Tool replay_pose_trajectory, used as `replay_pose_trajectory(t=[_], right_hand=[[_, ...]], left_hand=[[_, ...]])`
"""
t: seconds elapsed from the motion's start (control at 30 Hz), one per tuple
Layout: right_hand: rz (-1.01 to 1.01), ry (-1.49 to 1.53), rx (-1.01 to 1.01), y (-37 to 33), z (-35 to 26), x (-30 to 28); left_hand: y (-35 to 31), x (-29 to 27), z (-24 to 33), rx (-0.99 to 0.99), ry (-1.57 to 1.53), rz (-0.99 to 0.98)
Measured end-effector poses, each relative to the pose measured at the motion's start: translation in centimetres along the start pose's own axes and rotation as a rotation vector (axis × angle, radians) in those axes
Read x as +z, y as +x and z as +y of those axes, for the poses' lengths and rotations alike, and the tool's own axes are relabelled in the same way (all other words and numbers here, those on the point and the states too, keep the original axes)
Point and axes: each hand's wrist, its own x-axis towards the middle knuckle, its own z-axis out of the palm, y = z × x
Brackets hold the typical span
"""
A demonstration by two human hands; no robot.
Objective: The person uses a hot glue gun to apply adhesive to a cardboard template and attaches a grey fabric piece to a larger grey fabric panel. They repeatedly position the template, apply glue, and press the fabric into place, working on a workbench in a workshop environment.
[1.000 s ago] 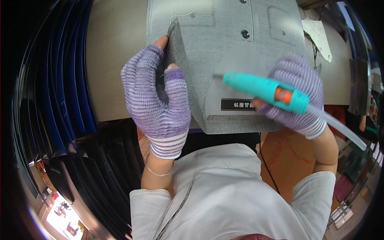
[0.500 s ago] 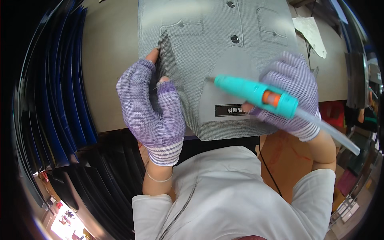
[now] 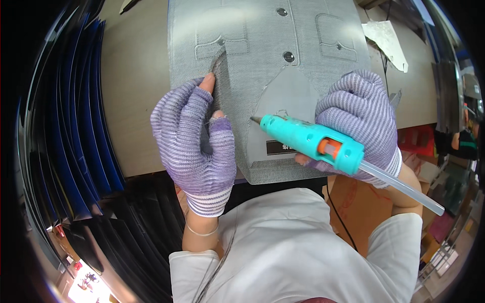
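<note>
A grey sheet-like bag [image 3: 262, 38], printed like a denim shirt with pockets and buttons, lies on the table in front of me. My left hand [image 3: 193, 139], in a purple striped glove with bare fingertips, pinches the raised fold [image 3: 220, 81] on its left side between thumb and finger. In my gloved right hand [image 3: 359, 118] is a turquoise hot glue gun [image 3: 290, 135], its fingers wrapped round the handle. A pale glue stick [image 3: 404, 188] sticks out of the gun's back. The metal nozzle [image 3: 255, 120] points left, close beside the fold; I cannot tell whether it touches.
Dark blue folded sheets [image 3: 83, 121] stand in a row at the left, with black ones [image 3: 136, 237] below. A torn white piece [image 3: 388, 43] rests on the table [image 3: 136, 91] at the far right. A dark cable [image 3: 339, 217] hangs past a cardboard box [image 3: 358, 202].
The glue gun has moved left and down, bringing its nozzle nearer the fold. The bag has shifted slightly left and down in view, while my left hand keeps its pinch, a little lower.
</note>
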Motion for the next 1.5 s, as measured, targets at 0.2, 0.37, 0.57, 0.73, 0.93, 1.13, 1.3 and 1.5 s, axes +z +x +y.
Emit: replay_pose_trajectory(t=[0.2, 0.37, 0.57, 0.73, 0.93, 1.13, 1.3, 1.5], right_hand=[[0.114, -0.22, 0.113, -0.3, 1.6, -0.3], [0.058, 0.036, 0.395, -1.2, 2.3, -1.1], [0.018, 0.0, 0.058, 0.0, 1.0, -0.9], [0.012, -0.11, 0.073, -0.2, 1.0, 0.4], [0.085, -0.119, 0.224, -0.1, 2.0, -0.9], [-0.007, 0.027, 0.548, -0.5, 1.5, -1.6], [0.069, 0.054, 0.352, -1.0, 2.7, -1.6], [0.064, -0.083, 0.147, -0.4, 2.4, -1.5]], left_hand=[[0.1, 0.0, 0.0, 0.031, 0.048, -0.043], [0.1, -0.1, 0.3, 0.013, 0.052, -0.089], [0.4, -0.3, 0.5, 0.041, 0.124, -0.179], [0.5, -0.3, 0.6, 0.052, 0.129, -0.188], [0.4, -0.3, 0.4, 0.074, 0.105, -0.181], [0.2, -0.1, 0.3, 0.089, 0.096, -0.175], [0.4, -0.1, 0.4, 0.103, 0.112, -0.212], [0.5, -0.1, 0.4, 0.127, 0.14, -0.257]])
